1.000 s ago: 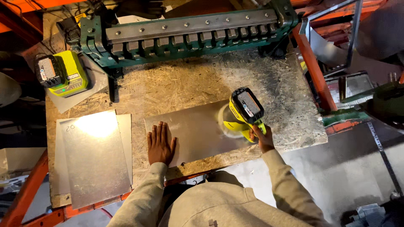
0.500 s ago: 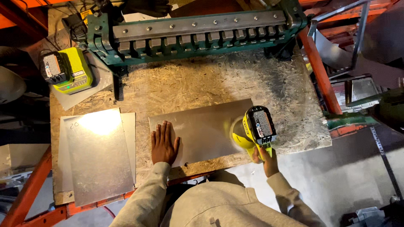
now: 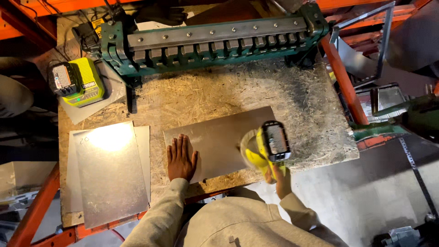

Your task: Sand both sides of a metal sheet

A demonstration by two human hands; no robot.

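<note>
A: Why is the left hand (image 3: 181,158) flat on the sheet (image 3: 219,142)?
B: Likely to pin it. The sheet lies at the near edge of the counter (image 3: 219,93), and the open palm presses its left end, grasping nothing.
A: And the right hand (image 3: 280,176)?
B: Its grip is clenched on the yellow tool (image 3: 267,147), held over the sheet's right end. Spare sheets (image 3: 109,176) lie to the left; the green brake (image 3: 215,41) sits far.
</note>
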